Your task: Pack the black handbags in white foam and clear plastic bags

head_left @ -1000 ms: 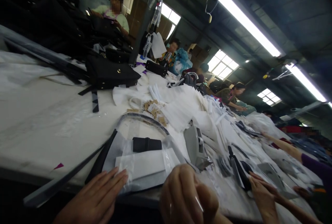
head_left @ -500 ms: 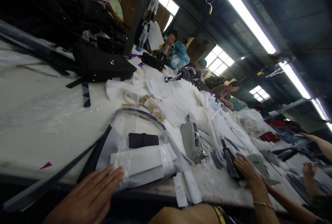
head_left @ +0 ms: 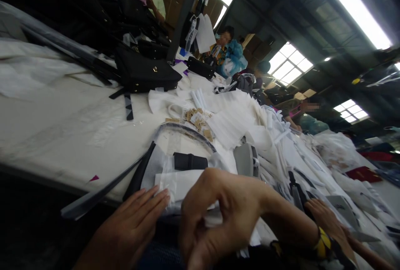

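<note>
My left hand (head_left: 131, 228) lies flat, fingers stretched out together, with its fingertips on the near edge of a clear plastic packet (head_left: 162, 166). The packet holds a folded white sheet (head_left: 178, 182) and a small black strap piece (head_left: 190, 161). My right hand (head_left: 218, 216) hovers in front of the packet with fingers curled and thumb pinched toward them. What it pinches, if anything, I cannot make out. A long black strap (head_left: 103, 193) runs from the packet toward the table's near edge.
A grey tape dispenser (head_left: 246, 159) stands right of the packet, beside a pile of white sheets (head_left: 231, 124) and brown tags (head_left: 196, 118). A black handbag (head_left: 143, 72) sits farther back. Another person's hand (head_left: 325, 216) rests at the right. Other workers sit along the table.
My right hand has risen back into view, curled in a pinch before the packet. My left hand stays on the packet's edge. The neighbouring person's hand has drawn nearer.
</note>
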`<state>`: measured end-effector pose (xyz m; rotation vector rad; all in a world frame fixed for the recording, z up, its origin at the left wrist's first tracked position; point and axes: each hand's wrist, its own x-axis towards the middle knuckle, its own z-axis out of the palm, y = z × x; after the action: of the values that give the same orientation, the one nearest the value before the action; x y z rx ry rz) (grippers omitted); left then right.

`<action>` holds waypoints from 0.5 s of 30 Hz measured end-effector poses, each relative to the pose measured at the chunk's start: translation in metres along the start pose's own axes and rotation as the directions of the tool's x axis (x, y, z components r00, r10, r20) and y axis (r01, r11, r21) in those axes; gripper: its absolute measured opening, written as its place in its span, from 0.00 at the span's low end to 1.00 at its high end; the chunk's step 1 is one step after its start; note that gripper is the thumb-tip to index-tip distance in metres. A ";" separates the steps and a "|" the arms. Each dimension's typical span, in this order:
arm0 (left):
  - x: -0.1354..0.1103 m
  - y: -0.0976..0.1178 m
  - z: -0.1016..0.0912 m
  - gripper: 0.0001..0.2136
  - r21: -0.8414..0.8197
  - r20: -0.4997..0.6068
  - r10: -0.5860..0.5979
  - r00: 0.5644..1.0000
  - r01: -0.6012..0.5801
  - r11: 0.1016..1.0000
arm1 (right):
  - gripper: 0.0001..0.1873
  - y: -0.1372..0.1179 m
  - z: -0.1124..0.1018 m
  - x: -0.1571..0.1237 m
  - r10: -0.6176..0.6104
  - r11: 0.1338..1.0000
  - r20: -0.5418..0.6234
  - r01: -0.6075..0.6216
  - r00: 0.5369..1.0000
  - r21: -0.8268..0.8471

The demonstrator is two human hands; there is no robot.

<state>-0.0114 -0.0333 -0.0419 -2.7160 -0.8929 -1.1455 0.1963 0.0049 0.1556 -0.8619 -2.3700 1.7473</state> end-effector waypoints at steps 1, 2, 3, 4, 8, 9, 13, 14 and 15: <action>0.000 0.001 0.000 0.22 -0.003 0.005 -0.010 1.000 0.010 1.000 | 0.15 0.006 -0.009 0.006 0.046 0.994 0.015 -0.045 0.999 -0.097; -0.001 0.002 -0.001 0.23 -0.007 0.014 -0.021 1.000 0.021 1.000 | 0.13 0.012 -0.018 0.013 0.094 0.977 0.036 -0.085 0.995 -0.197; -0.001 0.003 -0.001 0.24 -0.010 0.025 -0.030 0.999 0.030 0.999 | 0.12 0.020 -0.026 0.021 0.133 0.949 0.057 -0.111 0.989 -0.294; -0.002 0.004 -0.001 0.25 -0.013 0.039 -0.039 0.998 0.039 0.999 | 0.11 0.028 -0.034 0.030 0.160 0.916 0.071 -0.121 0.985 -0.382; -0.001 0.006 -0.002 0.27 0.002 0.068 -0.035 0.997 0.035 0.999 | 0.11 0.058 -0.051 0.064 0.223 0.756 0.146 -0.076 0.964 -0.651; -0.001 0.005 -0.002 0.27 0.012 0.071 -0.029 0.997 0.029 1.000 | 0.11 0.063 -0.053 0.071 0.244 0.715 0.167 -0.061 0.955 -0.696; -0.004 0.004 0.000 0.26 0.018 0.087 -0.013 0.996 0.011 1.000 | 0.11 0.071 -0.055 0.094 0.343 0.600 0.230 -0.024 0.911 -0.800; -0.004 0.005 0.001 0.26 0.007 0.079 -0.027 0.996 0.026 1.000 | 0.11 0.070 -0.054 0.099 0.369 0.566 0.227 -0.024 0.901 -0.824; -0.004 0.006 0.001 0.25 -0.010 0.060 -0.055 0.997 0.055 0.998 | 0.12 0.069 -0.053 0.103 0.392 0.528 0.220 -0.022 0.893 -0.849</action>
<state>-0.0099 -0.0396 -0.0447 -2.7655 -0.9775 -1.0877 0.1567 0.1124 0.0850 -0.9564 -3.6014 0.7261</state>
